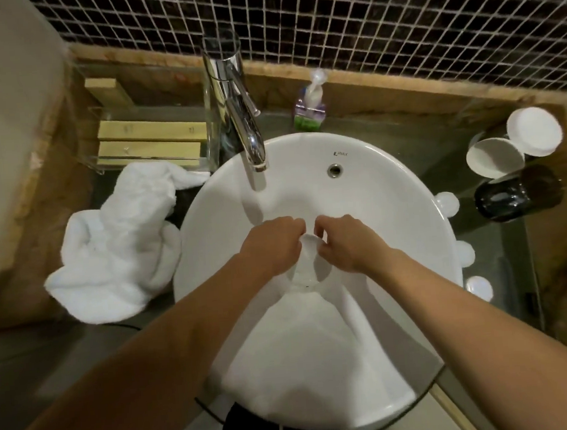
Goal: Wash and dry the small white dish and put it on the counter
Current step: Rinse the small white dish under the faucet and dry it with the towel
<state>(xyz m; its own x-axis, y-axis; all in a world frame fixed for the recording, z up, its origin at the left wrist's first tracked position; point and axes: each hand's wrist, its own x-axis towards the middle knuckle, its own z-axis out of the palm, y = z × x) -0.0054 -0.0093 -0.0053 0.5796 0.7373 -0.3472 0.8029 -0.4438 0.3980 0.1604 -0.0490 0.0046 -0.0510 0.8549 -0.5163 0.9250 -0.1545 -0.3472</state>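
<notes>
Over the middle of the white sink (393, 206), both my hands hold a small white dish (310, 248). My left hand (272, 246) grips its left edge and my right hand (345, 244) grips its right edge, so only a sliver of the dish shows between them. The chrome tap (246, 129) stands at the back of the basin, its spout ahead of my hands. Water pools around the drain just below the dish. A crumpled white towel (115, 248) lies on the counter left of the basin.
Three small white dishes (447, 202) sit along the sink's right rim. Further right stand white cups (494, 157) and a black cup (514, 196). A soap bottle (311, 107) is behind the basin, and a clear tray with wooden blocks (150, 140) is at the back left.
</notes>
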